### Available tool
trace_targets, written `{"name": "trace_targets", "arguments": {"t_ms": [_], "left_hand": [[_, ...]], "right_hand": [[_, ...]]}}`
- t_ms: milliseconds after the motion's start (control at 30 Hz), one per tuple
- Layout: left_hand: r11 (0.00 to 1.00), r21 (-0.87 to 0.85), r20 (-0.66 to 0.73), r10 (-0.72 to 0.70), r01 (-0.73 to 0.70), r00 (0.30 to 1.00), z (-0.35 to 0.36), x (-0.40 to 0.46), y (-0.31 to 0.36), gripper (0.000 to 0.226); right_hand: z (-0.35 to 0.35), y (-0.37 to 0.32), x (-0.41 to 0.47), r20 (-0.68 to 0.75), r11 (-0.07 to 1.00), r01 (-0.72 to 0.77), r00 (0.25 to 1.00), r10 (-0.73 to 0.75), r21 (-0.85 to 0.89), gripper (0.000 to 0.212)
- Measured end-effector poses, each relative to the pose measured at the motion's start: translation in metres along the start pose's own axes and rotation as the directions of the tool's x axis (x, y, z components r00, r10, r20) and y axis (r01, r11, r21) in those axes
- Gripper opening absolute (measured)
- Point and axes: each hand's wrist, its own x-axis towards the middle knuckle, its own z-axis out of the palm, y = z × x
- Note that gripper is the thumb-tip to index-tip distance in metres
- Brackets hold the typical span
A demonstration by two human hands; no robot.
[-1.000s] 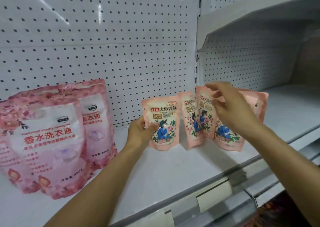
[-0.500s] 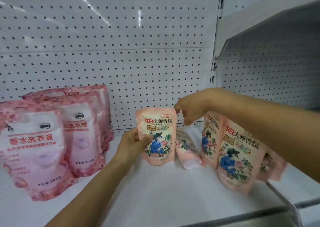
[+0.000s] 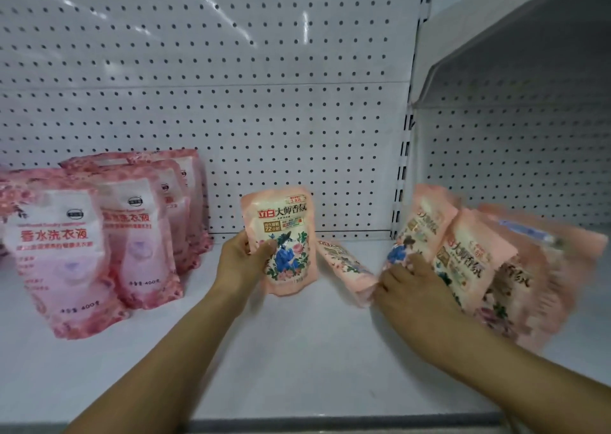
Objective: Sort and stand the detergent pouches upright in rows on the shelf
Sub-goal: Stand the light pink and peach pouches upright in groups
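Note:
My left hand (image 3: pixel 243 259) grips the left edge of a small peach floral pouch (image 3: pixel 284 240) and holds it upright on the white shelf (image 3: pixel 297 351). Just to its right a second small pouch (image 3: pixel 344 265) lies toppled on the shelf. My right hand (image 3: pixel 406 288) reaches into a leaning, motion-blurred cluster of several small peach pouches (image 3: pixel 472 258) at the right, its fingers against the lower edge of the leftmost one; the grip itself is hidden. Several large pink pouches (image 3: pixel 59 255) stand in rows at the left.
A white pegboard back wall (image 3: pixel 231 102) rises behind the shelf, with a slotted upright post (image 3: pixel 401 175) dividing it from the neighbouring bay. An upper shelf (image 3: pixel 515 46) overhangs the right side. The shelf's front edge (image 3: pixel 297 425) runs along the bottom.
My right hand has dropped from above the held pouch down to the base of the right-hand cluster. The left hand keeps its hold on the upright pouch. The camera moved closer.

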Motion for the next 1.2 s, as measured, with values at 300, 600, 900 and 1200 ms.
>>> {"name": "trace_targets", "arguments": {"t_ms": [300, 600, 900, 1200], "left_hand": [[0.999, -0.004, 0.002, -0.035, 0.035, 0.999, -0.005, 0.016, -0.003, 0.014], [0.996, -0.021, 0.015, -0.086, 0.086, 0.996, -0.001, 0.048, -0.008, 0.015], [0.992, -0.063, 0.08, -0.101, 0.106, 0.992, -0.005, 0.069, -0.008, 0.015], [0.979, -0.172, 0.017, -0.109, 0.111, 0.994, 0.009, 0.092, -0.014, 0.015]], "right_hand": [[-0.015, 0.041, 0.05, -0.073, 0.84, -0.15, 0.973, 0.22, 0.522, 0.013], [-0.004, 0.013, 0.101, 0.346, 0.679, -0.361, 0.924, 0.165, 0.64, 0.052], [0.013, 0.012, 0.118, 0.445, -0.002, -0.46, 0.858, 0.257, 0.888, 0.02], [-0.007, 0.011, 0.13, 0.156, -0.354, 0.095, 0.771, 0.617, 0.93, 0.01]]}}
